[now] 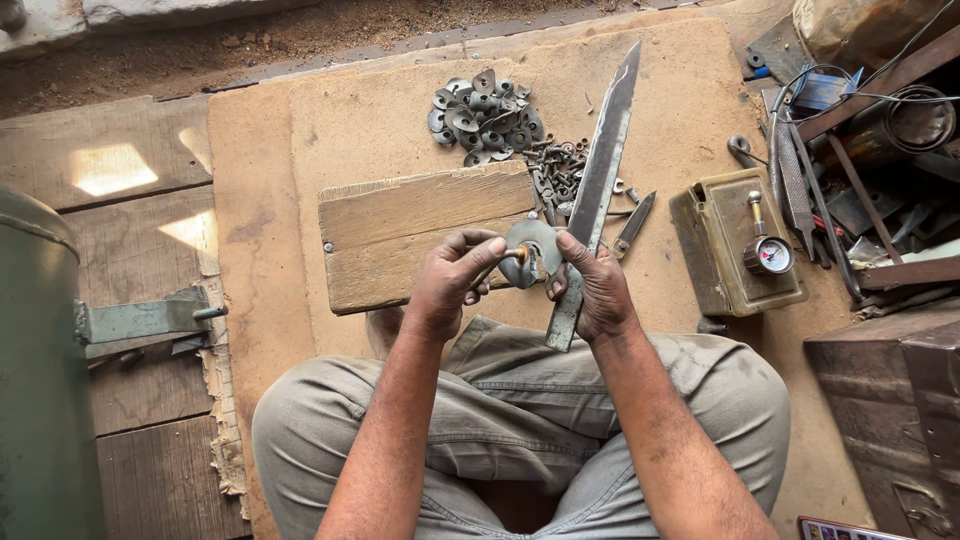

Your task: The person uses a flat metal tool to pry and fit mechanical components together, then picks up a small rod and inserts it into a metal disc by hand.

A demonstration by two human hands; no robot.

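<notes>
A round metal disc is held above the near edge of a wooden block, between both hands. The left hand pinches a small brass-coloured piece against the disc's centre, fingers curled tight. The right hand grips the disc's right rim, fingers pressed together. A long metal blade lies just right of the block; a heap of dished washers sits beyond it. A box with a gauge stands further right.
</notes>
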